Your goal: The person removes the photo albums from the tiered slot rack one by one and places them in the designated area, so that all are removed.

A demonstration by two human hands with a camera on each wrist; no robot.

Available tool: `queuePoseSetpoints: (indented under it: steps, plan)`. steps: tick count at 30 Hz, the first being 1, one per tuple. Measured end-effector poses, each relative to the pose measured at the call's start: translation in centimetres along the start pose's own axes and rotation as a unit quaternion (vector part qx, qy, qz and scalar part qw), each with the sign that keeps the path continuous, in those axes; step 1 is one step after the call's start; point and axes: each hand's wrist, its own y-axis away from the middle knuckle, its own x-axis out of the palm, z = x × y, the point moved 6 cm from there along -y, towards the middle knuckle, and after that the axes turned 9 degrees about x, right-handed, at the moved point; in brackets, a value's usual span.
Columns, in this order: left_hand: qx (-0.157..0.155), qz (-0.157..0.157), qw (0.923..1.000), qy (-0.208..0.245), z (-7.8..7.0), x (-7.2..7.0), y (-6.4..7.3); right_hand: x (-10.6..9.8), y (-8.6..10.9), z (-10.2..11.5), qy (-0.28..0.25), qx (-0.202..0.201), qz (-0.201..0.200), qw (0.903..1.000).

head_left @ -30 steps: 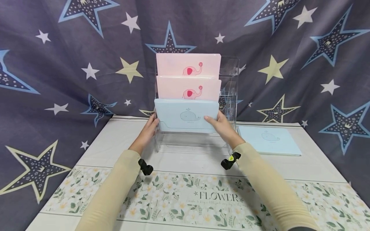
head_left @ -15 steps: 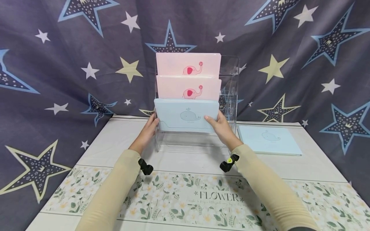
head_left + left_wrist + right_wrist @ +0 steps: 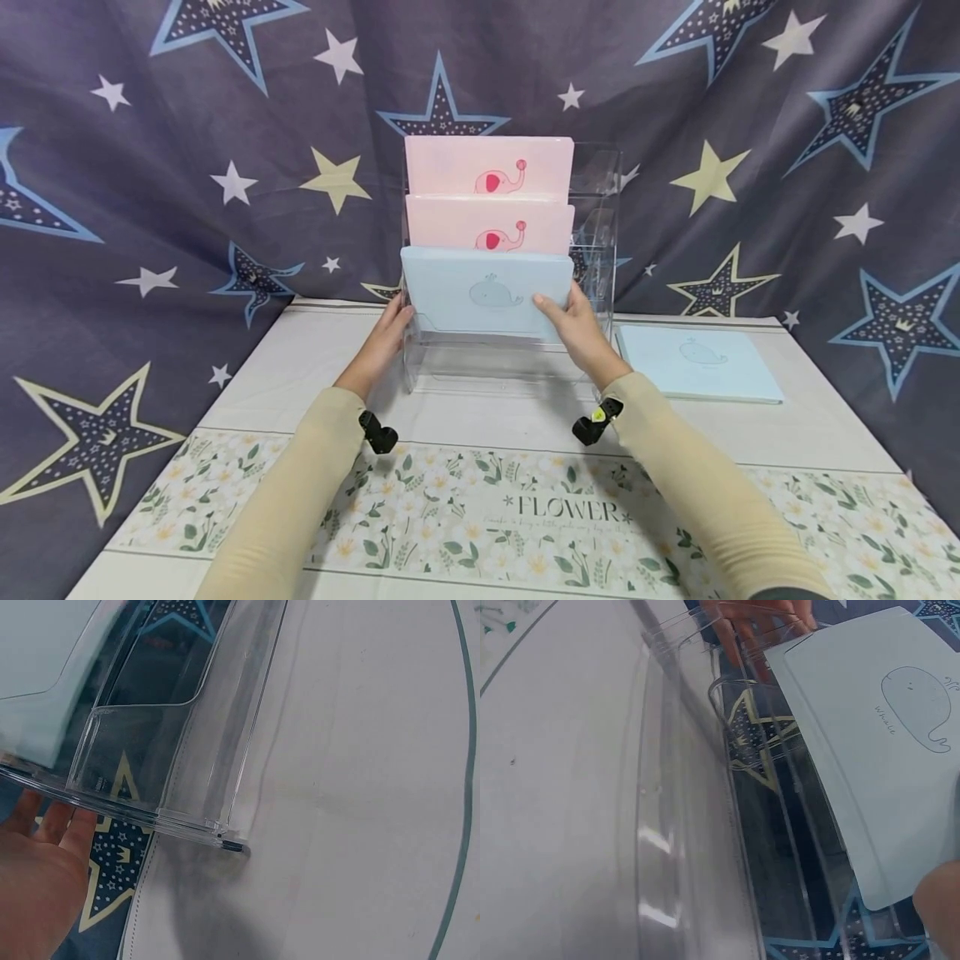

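A light-blue notebook (image 3: 442,292) with a whale drawing stands upright at the front pocket of a clear tiered rack (image 3: 465,362). My right hand (image 3: 581,333) pinches its right edge, thumb on the front and fingers behind. In the right wrist view the notebook (image 3: 840,765) shows the word "whale", with the thumb at its corner. My left hand (image 3: 382,337) touches the rack's left side; in the left wrist view this hand's (image 3: 45,877) fingers reach straight against the clear side panel. Behind, two pink elephant notebooks, an upper one (image 3: 442,167) and a lower one (image 3: 442,223), sit in higher tiers.
Another light-blue whale notebook (image 3: 652,367) lies flat on the table to the right of the rack. A floral runner (image 3: 420,517) marked "FLOWER" crosses the white table (image 3: 255,367) in front. A dark star-patterned curtain (image 3: 285,100) hangs close behind.
The light-blue notebook in my right hand has risen slightly and shifted a little right, covering more of the lower pink one. My left hand stays at the rack's side.
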Motion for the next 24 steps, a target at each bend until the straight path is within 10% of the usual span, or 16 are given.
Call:
queuePoseSetpoints:
  steps: [7,24]
  plan:
    - [-0.001,0.011,0.9999,0.000,-2.8,0.5,1.4,-0.6,0.4,1.7,-0.003,-0.017,0.000,0.9999]
    - [0.016,-0.010,0.9997,-0.014,1.1,-0.1,-0.5,-3.6,1.5,6.2,-0.006,-0.073,-0.015,0.9972]
